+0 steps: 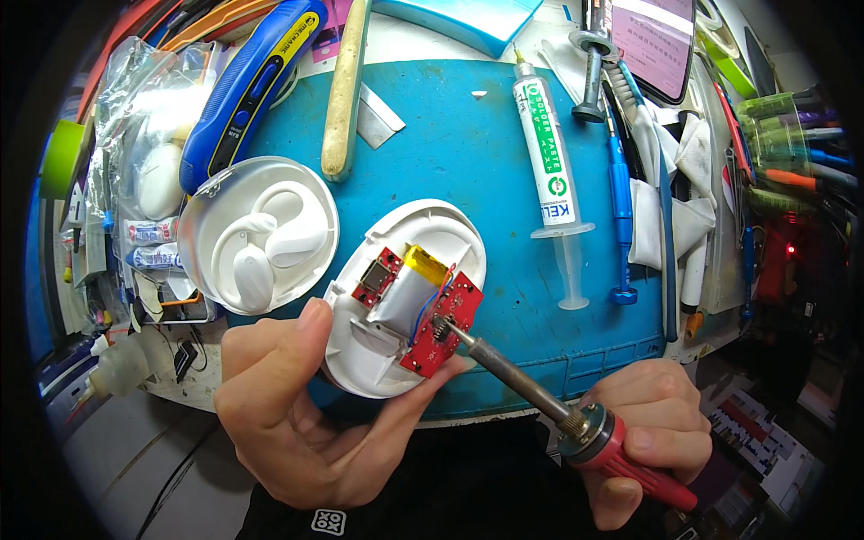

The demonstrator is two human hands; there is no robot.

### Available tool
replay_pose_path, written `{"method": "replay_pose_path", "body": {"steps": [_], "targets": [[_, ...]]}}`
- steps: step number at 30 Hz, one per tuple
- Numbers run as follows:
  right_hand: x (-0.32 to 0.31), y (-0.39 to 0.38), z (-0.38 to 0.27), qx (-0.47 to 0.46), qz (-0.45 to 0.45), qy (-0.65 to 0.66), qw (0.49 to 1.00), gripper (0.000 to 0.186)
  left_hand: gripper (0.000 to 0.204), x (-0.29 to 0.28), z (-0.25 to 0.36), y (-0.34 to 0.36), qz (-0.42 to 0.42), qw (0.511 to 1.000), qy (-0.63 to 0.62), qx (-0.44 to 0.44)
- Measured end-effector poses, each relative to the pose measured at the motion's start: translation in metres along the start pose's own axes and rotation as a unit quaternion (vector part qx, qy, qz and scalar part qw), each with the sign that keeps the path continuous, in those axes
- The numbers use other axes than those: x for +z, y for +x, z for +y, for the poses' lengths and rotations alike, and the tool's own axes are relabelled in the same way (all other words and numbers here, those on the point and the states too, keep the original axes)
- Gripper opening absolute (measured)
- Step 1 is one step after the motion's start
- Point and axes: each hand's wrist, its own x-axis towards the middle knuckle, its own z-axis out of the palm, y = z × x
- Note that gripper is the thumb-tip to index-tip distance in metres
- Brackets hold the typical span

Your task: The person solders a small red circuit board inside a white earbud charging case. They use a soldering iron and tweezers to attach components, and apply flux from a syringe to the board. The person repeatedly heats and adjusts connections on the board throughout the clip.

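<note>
My left hand grips a white oval earbud case shell by its edges, thumb on the left side and fingers under the right. Inside the shell lie a silver battery with yellow tape at its top, thin red and blue wires, and a red circuit board. A smaller red board sits left of the battery. My right hand is closed round the red handle of a soldering iron. Its tip meets the larger board at a dark patch; whether it touches, I cannot tell.
A round white case half with two ear-hook earbuds stands at left. A blue electric tool, a wooden-handled tool and a blade lie behind. Right are a solder paste syringe, a blue screwdriver and a phone.
</note>
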Motion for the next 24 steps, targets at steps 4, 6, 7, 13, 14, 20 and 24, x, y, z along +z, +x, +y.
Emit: {"method": "replay_pose_path", "body": {"steps": [4,6,7,13,14,20,24], "targets": [[0.0005,-0.0003,-0.0014,0.005,0.002,-0.007,1.0,0.036,0.098,-0.0002,0.0005,0.0001,0.0,1.0,0.009,0.001],[0.0005,-0.0003,-0.0016,0.007,0.0,-0.006,1.0,0.036,0.099,-0.0009,0.0018,0.0002,-0.003,1.0,0.021,-0.001],[0.0005,-0.0003,-0.0017,0.008,-0.001,-0.004,1.0,0.036,0.099,-0.0014,0.0024,0.0003,-0.006,1.0,0.031,0.003],[0.0006,-0.0003,-0.0023,0.008,0.002,-0.008,1.0,0.036,0.098,-0.0014,0.0043,0.0008,-0.005,1.0,0.027,-0.003],[0.0005,-0.0002,-0.0024,0.008,0.001,-0.007,1.0,0.036,0.098,-0.001,0.0043,0.0009,-0.004,1.0,0.023,-0.004],[-0.0016,0.0012,-0.0016,0.005,-0.01,-0.004,1.0,0.037,0.098,-0.0018,0.004,0.0016,-0.008,0.999,0.032,0.0],[0.0,0.0008,0.0001,-0.004,-0.001,0.0,1.0,0.036,0.098,-0.0021,0.0043,0.0008,-0.008,0.999,0.031,-0.005]]}}
